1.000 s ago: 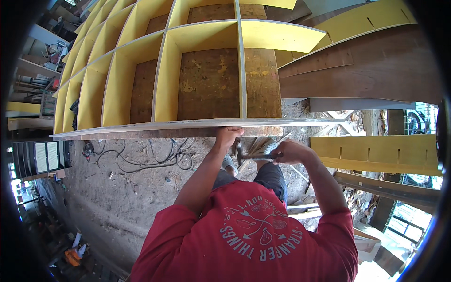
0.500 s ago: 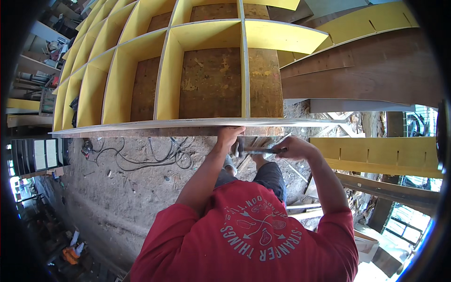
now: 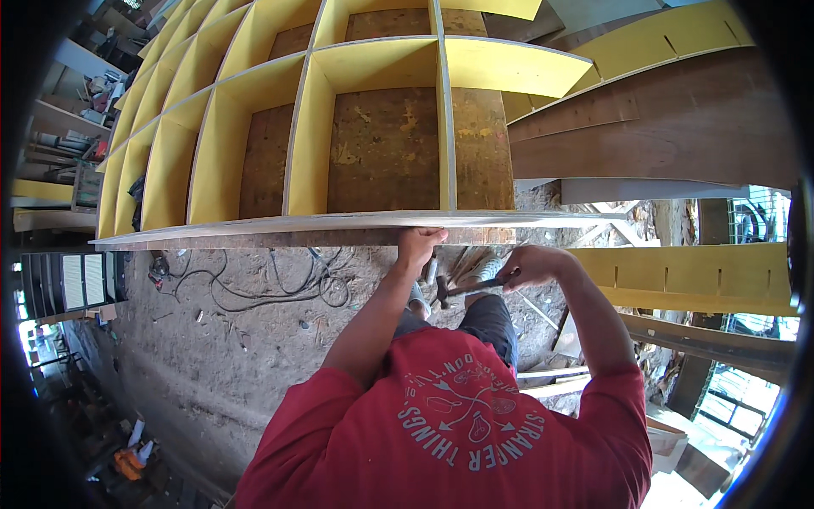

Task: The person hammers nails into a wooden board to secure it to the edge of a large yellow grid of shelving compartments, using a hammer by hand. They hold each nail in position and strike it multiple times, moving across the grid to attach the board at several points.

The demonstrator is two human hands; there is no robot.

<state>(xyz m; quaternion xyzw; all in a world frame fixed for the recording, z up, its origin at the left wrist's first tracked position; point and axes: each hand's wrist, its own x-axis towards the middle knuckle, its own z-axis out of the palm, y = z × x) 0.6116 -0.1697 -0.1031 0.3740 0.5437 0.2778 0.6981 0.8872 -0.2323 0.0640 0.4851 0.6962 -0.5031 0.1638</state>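
Observation:
My right hand is closed round the handle of a hammer. The hammer points left, its dark metal head below my left hand and apart from the board edge. My left hand is up against the front board of a yellow plywood grid. Its fingers are bent together at the board's outer face; whatever they pinch there is hidden or too small to name. The grid's slotted-together panels form open square compartments, lying on a stained brown wooden worktop.
Slotted yellow strips stick out on the right, below a wide brown plywood sheet. A dark cable lies coiled on the rough dirt floor. Wood scraps lie near my feet. An orange object sits at the lower left.
The hammer head has dropped back from the board edge toward my body, and the handle now tilts. My left hand stays at nearly the same place on the board.

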